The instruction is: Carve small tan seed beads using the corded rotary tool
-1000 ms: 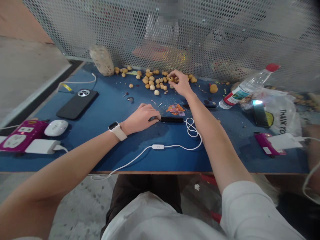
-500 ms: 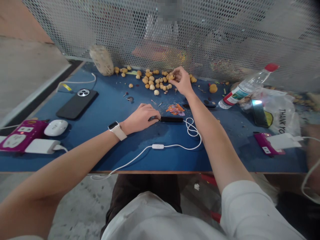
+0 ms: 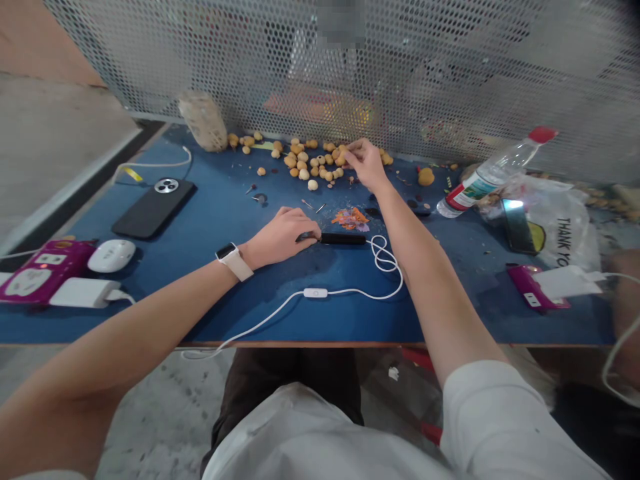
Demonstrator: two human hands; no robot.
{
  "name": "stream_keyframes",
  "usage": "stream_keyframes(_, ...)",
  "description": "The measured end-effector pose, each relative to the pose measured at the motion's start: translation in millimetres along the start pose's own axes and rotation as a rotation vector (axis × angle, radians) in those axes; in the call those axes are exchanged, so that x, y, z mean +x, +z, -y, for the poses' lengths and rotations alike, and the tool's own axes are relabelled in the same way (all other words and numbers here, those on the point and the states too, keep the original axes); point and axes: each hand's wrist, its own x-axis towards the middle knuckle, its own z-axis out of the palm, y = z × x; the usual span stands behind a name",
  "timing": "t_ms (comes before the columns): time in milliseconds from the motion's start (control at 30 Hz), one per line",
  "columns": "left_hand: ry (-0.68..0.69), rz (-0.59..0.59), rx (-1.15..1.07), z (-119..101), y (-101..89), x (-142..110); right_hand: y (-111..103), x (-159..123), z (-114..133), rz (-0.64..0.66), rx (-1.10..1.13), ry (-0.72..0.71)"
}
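My left hand [image 3: 284, 235] rests on the table with its fingers curled round the left end of a black pen-shaped tool [image 3: 344, 239]. A white cable [image 3: 350, 291] with an inline switch [image 3: 315, 293] runs from the tool's right end. At the back, my right hand [image 3: 367, 165] reaches into a row of small round tan balls [image 3: 303, 157], some with dark holes. Its thumb and fingers pinch at one tan ball [image 3: 341, 159], partly hidden by the fingertips. Orange and purple shavings [image 3: 351, 218] lie between the two hands.
A black phone [image 3: 154, 208], a white earbud case [image 3: 111, 256] and a purple power strip [image 3: 45, 270] are on the left. A filled plastic bag [image 3: 203, 121] stands at the back, by the perforated metal screen [image 3: 240, 73]. Rightward are a bottle [image 3: 487, 175] and a clear bag [image 3: 575, 220].
My right hand has shifted slightly down and right, and its fingers have turned downward over the ball at the row. The left hand and the black tool have stayed in place.
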Motion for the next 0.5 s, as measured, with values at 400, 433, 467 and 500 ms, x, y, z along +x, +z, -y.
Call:
stream_keyframes(400,-0.094,-0.001,0.045,-6.8,-2.5,3.3,-14.4,0.7,67.7,0.037,-0.036,-0.1)
stream_keyframes(433,-0.111,-0.002,0.053,-6.0,-2.7,3.7,-16.8,1.2,76.2,0.054,-0.044,-0.116)
stream_keyframes(467,-0.123,0.0,0.059,-4.9,-3.2,3.9,-19.0,1.4,84.5,0.075,-0.048,-0.129)
stream_keyframes(500,-0.129,0.005,0.064,-3.3,-4.0,3.8,-20.7,1.1,92.6,0.101,-0.05,-0.14)
